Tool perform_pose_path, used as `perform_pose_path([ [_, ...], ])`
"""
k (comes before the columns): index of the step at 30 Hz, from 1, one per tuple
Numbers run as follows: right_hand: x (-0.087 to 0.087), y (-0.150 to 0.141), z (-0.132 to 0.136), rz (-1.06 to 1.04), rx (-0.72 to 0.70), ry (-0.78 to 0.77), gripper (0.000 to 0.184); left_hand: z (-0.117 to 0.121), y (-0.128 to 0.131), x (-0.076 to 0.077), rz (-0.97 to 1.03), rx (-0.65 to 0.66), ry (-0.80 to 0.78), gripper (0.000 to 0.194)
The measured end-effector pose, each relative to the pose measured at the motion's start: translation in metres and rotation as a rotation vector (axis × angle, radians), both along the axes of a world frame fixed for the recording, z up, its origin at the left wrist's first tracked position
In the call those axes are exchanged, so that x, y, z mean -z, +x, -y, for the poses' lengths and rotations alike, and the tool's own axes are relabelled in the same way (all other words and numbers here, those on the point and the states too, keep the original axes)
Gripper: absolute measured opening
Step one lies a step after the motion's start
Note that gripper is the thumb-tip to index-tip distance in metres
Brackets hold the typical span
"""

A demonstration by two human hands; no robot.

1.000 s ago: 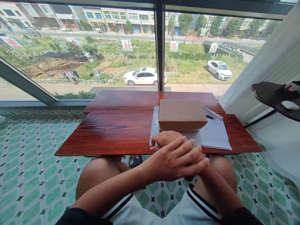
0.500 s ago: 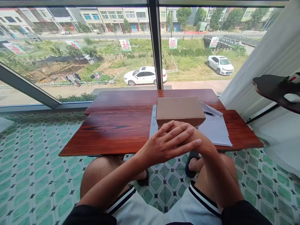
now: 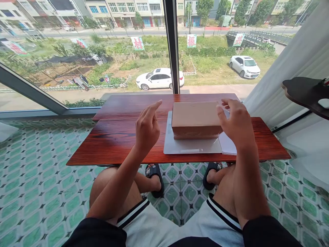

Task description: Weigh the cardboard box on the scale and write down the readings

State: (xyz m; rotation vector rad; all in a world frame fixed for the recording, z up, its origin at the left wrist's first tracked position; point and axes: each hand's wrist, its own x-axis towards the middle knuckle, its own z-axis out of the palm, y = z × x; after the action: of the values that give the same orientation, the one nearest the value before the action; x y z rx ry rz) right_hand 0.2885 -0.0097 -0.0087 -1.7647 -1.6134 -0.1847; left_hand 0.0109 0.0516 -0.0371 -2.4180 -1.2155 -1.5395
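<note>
A closed brown cardboard box [image 3: 195, 118] rests on a grey laptop [image 3: 180, 145] on the reddish wooden table [image 3: 120, 137]. My left hand [image 3: 147, 127] hovers over the table left of the box, fingers apart, index stretched out, holding nothing. My right hand [image 3: 235, 121] is at the box's right end, fingers loosely curved and apart, close to or touching its upper edge. White papers [image 3: 228, 145] lie under and beside that hand.
A large window with a dark post [image 3: 172, 48] stands right behind the table. A dark shelf [image 3: 303, 92] juts in at the right, next to a white curtain [image 3: 295, 65]. Green patterned floor tiles surround the table; my knees and black sandals sit below it.
My hands were clasped together at the table's near edge. They have separated and risen, the left going left of the box and the right to its right end.
</note>
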Motion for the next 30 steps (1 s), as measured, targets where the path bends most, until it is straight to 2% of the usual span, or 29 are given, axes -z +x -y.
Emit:
perform_pose_path([
  [2, 0.006, 0.007, -0.004, 0.038, 0.104, -0.06, 0.049, -0.003, -0.003, 0.0, 0.068, -0.032, -0.082, 0.041],
  [5, 0.009, 0.008, -0.007, 0.047, 0.219, -0.31, 0.06, -0.008, -0.001, 0.006, 0.149, 0.024, -0.221, 0.042],
  [7, 0.009, 0.007, -0.008, 0.021, 0.255, -0.485, 0.064, -0.012, 0.002, 0.015, 0.191, 0.077, -0.348, 0.046],
  [9, 0.008, 0.006, -0.01, -0.001, 0.268, -0.581, 0.067, -0.017, 0.006, 0.023, 0.223, 0.118, -0.48, 0.052],
  [13, 0.009, 0.007, -0.013, -0.003, 0.265, -0.595, 0.065, -0.019, 0.014, 0.033, 0.226, 0.158, -0.666, 0.061],
  [16, 0.012, 0.009, -0.015, 0.006, 0.248, -0.598, 0.058, -0.016, 0.02, 0.036, 0.191, 0.159, -0.716, 0.062],
  [20, 0.013, 0.009, -0.017, 0.042, 0.254, -0.601, 0.05, -0.013, 0.026, 0.042, 0.243, 0.241, -0.782, 0.063],
  [24, 0.012, 0.008, -0.017, 0.057, 0.257, -0.61, 0.048, -0.012, 0.029, 0.045, 0.257, 0.262, -0.797, 0.068],
  [28, 0.014, 0.007, -0.016, 0.118, 0.217, -0.602, 0.048, -0.008, 0.032, 0.038, 0.193, 0.221, -0.771, 0.064],
  [30, 0.017, 0.008, -0.017, 0.141, 0.171, -0.54, 0.049, -0.006, 0.033, 0.034, 0.159, 0.198, -0.767, 0.063],
])
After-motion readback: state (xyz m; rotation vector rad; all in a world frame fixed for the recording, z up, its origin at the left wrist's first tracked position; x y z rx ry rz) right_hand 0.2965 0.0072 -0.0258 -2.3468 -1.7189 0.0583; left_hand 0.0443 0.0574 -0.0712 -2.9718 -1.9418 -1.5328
